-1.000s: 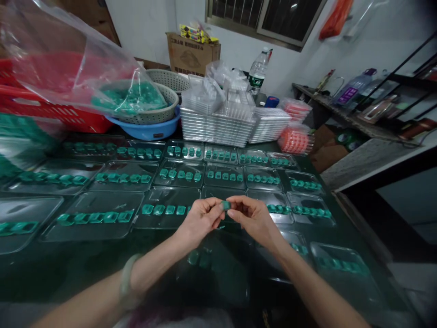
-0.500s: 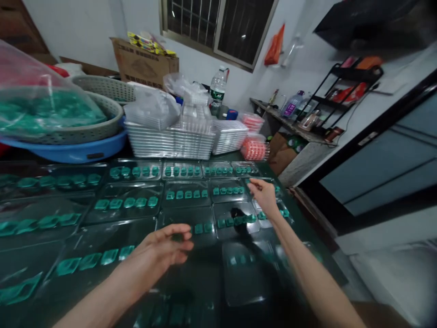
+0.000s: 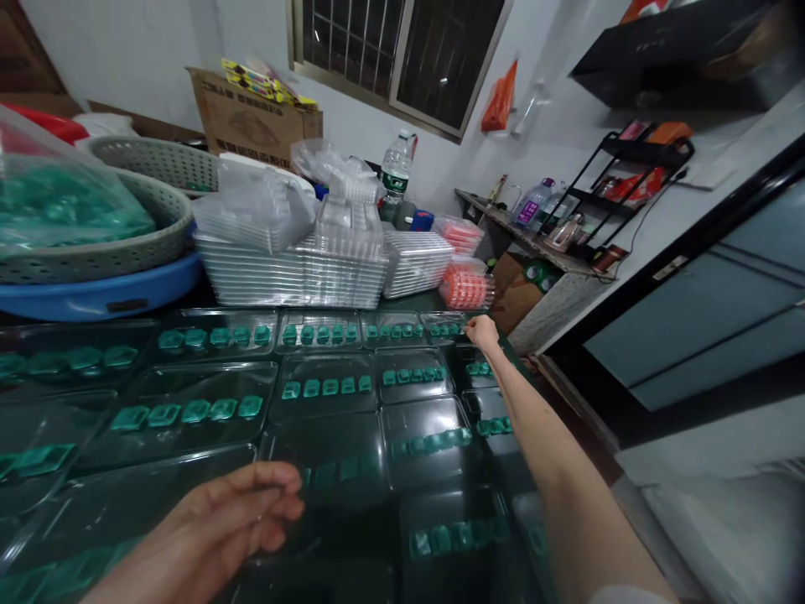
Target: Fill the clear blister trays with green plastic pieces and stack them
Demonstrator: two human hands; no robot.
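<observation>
Clear plastic trays (image 3: 327,362) cover the dark table in rows, most with a line of small green translucent pieces (image 3: 330,387). My right hand (image 3: 484,330) reaches far over the table to the right end of the back row. Its fingers are closed at the edge of a clear tray (image 3: 433,318), beside that tray's green pieces; whatever they pinch is too small to make out. Nearer to me, my left hand (image 3: 245,512) hovers over the front trays with loosely curled fingers and the thumb apart. Nothing shows in it, though its palm is partly hidden.
Stacked clear trays (image 3: 289,273) line the table's back. To the left, a bag of green pieces (image 3: 69,201) lies in a grey basket (image 3: 169,222) above a blue basin (image 3: 126,294). Red-lidded tubs (image 3: 469,285) and a water bottle (image 3: 396,172) stand at the back.
My right hand has moved farther back, to the back row's right end. My left hand has shifted lower and left in view. The camera view has also shifted.
</observation>
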